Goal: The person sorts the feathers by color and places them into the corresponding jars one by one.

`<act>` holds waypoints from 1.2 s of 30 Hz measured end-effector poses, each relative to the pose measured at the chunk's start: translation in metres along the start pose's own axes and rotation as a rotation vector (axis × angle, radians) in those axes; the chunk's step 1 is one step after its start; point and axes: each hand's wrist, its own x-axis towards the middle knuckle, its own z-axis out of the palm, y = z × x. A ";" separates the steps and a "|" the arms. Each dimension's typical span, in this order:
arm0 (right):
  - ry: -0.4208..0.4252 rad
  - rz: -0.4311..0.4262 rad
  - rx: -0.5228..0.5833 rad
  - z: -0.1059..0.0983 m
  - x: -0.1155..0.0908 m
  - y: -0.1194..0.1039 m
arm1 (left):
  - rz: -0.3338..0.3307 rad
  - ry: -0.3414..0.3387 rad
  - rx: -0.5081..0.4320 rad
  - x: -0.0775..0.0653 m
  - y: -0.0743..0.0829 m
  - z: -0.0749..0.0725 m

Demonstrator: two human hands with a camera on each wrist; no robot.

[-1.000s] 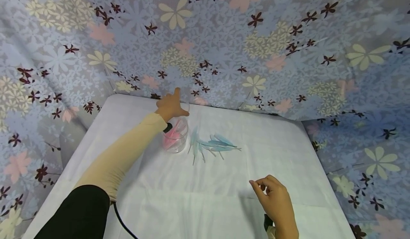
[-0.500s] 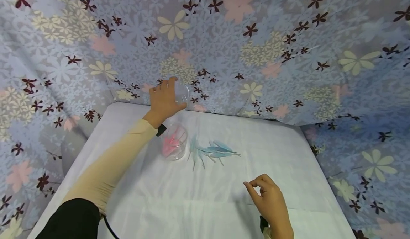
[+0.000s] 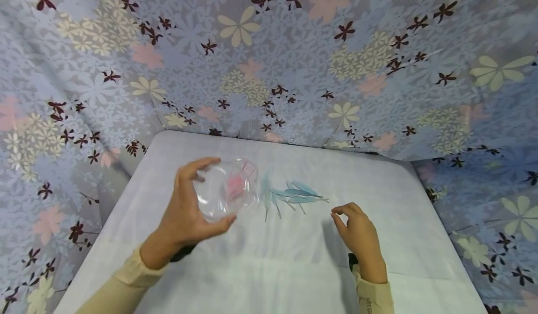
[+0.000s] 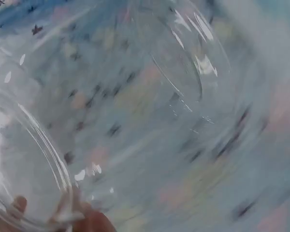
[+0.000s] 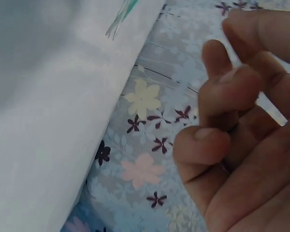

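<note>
In the head view my left hand [image 3: 182, 211] grips a clear cup [image 3: 212, 192], thumb below and fingers above. Its rim [image 4: 43, 145] shows in the left wrist view with fingertips [image 4: 92, 220] against it. Partly behind the held cup stands a second clear cup [image 3: 254, 178] with pink feathers [image 3: 236, 185] inside, seen through the clear wall. Several light-blue feathers [image 3: 296, 193] lie loosely on the white cloth to the right of the cups. My right hand [image 3: 359, 232] hovers near their stem ends, fingers loosely bent and holding nothing; the right wrist view shows the bent fingers [image 5: 232, 92].
A white cloth [image 3: 260, 276] covers the table. Beyond its back edge hangs a flowered curtain [image 3: 294, 61], which also runs down both sides. Feather stems [image 5: 117, 25] appear at the top of the right wrist view.
My left hand has lifted the clear cup from the back of the table and brought it nearer, over the cup of pink feathers. The right hand has moved slightly forward.
</note>
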 end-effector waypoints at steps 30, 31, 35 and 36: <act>-0.241 0.234 -0.044 0.055 0.058 0.042 | -0.471 -0.384 -0.331 -0.131 -0.009 0.093; -0.237 0.244 -0.033 0.052 0.057 0.041 | -0.479 -0.390 -0.335 -0.131 -0.010 0.094; -0.207 0.254 0.021 0.036 0.052 0.033 | -0.477 -0.410 -0.317 -0.130 -0.014 0.097; -0.196 0.238 0.029 0.031 0.051 0.030 | -0.473 -0.417 -0.306 -0.130 -0.015 0.098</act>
